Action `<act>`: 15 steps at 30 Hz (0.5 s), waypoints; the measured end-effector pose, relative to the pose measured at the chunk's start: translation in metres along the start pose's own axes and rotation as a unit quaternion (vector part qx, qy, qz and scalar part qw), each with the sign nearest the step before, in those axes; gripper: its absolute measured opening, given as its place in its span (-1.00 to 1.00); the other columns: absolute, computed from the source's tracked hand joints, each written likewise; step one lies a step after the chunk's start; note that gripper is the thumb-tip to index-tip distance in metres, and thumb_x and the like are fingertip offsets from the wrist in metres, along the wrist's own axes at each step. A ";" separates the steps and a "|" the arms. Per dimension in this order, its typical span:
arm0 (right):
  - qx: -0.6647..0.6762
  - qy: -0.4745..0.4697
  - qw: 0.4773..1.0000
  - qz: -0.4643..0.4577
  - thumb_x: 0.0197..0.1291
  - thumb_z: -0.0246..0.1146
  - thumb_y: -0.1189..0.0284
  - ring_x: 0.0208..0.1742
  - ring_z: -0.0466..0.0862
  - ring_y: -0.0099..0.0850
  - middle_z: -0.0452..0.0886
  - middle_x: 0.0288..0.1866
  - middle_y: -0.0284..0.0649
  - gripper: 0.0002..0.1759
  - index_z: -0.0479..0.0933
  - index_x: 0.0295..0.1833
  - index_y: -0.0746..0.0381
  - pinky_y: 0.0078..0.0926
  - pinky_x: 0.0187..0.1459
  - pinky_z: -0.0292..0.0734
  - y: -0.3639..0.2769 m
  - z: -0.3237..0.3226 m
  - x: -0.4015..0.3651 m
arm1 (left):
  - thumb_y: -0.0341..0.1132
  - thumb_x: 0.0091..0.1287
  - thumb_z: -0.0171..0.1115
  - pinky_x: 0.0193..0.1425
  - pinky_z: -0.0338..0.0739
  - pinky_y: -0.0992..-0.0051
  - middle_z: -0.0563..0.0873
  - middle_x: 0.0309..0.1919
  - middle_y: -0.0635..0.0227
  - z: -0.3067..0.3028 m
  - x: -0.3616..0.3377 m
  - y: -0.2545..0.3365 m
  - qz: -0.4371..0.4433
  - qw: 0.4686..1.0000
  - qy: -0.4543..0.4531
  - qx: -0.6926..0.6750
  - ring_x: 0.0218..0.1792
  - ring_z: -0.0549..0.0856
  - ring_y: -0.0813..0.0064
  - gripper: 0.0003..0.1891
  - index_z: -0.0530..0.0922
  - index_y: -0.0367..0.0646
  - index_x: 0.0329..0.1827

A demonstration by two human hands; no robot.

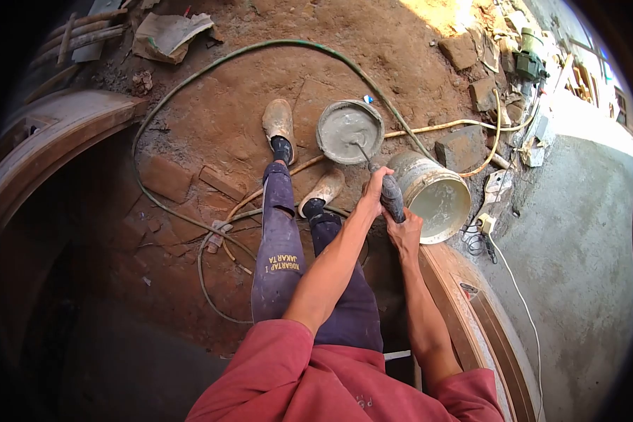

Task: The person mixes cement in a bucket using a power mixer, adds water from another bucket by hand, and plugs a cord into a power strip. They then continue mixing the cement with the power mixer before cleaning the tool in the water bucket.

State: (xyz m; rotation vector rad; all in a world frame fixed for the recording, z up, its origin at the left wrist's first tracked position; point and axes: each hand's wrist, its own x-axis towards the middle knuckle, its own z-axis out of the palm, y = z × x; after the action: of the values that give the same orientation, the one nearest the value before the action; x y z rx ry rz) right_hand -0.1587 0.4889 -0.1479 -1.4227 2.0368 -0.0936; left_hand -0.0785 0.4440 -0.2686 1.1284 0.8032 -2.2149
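Note:
Both hands are closed on a dirty, mortar-caked drill (392, 199). My left hand (375, 191) wraps its front part, and my right hand (406, 231) grips the rear end. From the drill a thin mixing shaft (362, 151) slants down into wet grey mortar (347, 132), its lower end hidden under the surface. The mortar fills much of a round bucket (321, 143) standing on the dirt just beyond my feet. Right beside it a larger whitish bucket (416, 169) lies tilted, its mouth towards me and grey residue inside.
A green hose (260, 46) loops around my feet, and a yellowish hose (446, 126) passes behind the buckets. Curved wooden frames (464, 295) stand at right and left. A white power cord (517, 281) with a socket lies at right, near bricks and a green pump (531, 60).

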 end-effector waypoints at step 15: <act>0.029 -0.010 1.000 0.004 0.09 0.51 0.27 -0.39 0.64 0.19 0.57 -0.51 0.20 -0.60 0.58 -0.40 0.41 -0.18 -0.40 0.50 -0.012 0.003 0.001 | -0.07 0.08 0.37 -0.45 0.51 0.23 0.57 -0.57 0.34 -0.005 -0.008 0.008 0.011 1.000 0.014 -0.011 -0.59 0.57 0.33 -0.70 0.48 -0.06 -0.42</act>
State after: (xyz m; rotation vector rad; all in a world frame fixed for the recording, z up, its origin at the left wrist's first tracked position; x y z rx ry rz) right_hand -0.1476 0.4843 -0.1461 -1.3754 2.0068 -0.1331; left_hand -0.0664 0.4439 -0.2666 1.1541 0.8200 -2.1723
